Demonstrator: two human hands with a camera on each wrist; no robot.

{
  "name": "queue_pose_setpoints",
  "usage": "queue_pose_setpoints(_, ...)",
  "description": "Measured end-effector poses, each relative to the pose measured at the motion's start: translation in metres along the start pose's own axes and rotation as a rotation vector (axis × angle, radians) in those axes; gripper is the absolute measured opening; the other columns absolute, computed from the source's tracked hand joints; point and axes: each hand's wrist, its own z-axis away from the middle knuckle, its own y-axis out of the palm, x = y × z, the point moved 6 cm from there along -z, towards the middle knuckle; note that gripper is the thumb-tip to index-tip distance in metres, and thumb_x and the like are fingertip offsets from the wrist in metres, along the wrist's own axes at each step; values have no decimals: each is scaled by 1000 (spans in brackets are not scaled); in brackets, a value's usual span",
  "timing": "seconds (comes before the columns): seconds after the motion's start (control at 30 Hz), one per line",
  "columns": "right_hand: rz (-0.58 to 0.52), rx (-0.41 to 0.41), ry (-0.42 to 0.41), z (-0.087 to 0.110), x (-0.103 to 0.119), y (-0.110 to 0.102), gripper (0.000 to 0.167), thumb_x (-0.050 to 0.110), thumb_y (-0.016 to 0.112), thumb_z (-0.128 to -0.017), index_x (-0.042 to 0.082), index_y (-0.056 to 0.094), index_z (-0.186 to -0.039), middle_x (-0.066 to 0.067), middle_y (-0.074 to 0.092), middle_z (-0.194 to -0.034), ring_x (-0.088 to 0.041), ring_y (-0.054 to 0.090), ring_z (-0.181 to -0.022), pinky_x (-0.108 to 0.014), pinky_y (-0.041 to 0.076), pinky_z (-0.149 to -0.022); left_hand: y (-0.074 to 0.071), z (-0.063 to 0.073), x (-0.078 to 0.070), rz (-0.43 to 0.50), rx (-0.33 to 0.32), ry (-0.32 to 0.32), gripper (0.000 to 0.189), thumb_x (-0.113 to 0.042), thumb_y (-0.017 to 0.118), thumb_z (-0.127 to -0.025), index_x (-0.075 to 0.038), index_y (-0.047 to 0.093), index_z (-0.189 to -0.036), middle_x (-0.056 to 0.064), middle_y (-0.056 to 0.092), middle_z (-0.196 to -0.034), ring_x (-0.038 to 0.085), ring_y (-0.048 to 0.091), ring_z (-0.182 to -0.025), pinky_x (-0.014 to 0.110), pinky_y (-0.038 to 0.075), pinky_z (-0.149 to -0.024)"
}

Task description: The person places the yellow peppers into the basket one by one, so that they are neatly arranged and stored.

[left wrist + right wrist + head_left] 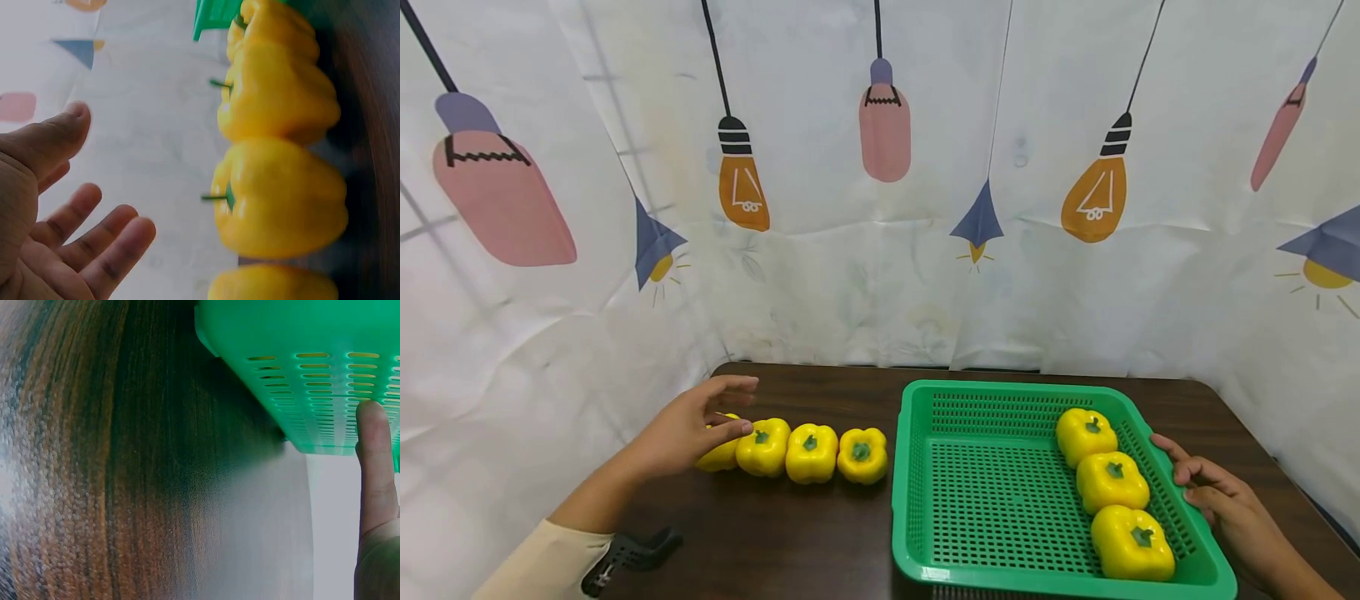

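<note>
My left hand (683,432) hovers over the left end of a row of yellow bell peppers (812,454), thumb and fingers spread with nothing between them. It partly hides the leftmost pepper (721,455). In the left wrist view the fingers (119,247) stand apart from the nearby pepper (281,200), whose green stem shows. At the right, my right hand (1228,500) rests against the right side of a green plastic basket (992,500), one extended finger (375,462) at its slotted outer wall. Inside, three yellow peppers (1112,483) line the right wall.
The dark wooden table (790,542) carries both the row and the basket. A white curtain (850,292) printed with lamps hangs behind and on both sides. A black strap (632,558) is at my left sleeve (542,567).
</note>
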Motion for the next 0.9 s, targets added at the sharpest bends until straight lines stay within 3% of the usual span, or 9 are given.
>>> queue_pose_setpoints(0.33,48,7,-13,0,-1,-3,35,-13,17,-106,0,49,-111,13,36,-160,0,43,-139,-35,59,-87,-18,13,33,-86,-33,-55,65,-25,78,-94,-6,48,-149,19,55,-145,44,55,-129,59,48,-99)
queue_pose_setpoints(0.7,128,-4,-20,3,-2,-6,33,-14,18,-106,0,49,-110,14,36,-160,4,40,-138,-31,58,-88,-18,19,68,-52,11,-112,76,-21,80,-91,-2,41,-153,24,46,-152,49,48,-133,59,45,-102)
queue_pose_setpoints(0.9,113,0,-26,1,-2,-5,35,-14,18,-106,0,49,-111,13,36,-160,2,41,-138,-32,59,-87,-12,20,82,-15,40,-120,81,-15,83,-88,2,38,-154,28,42,-153,53,46,-133,54,53,-95)
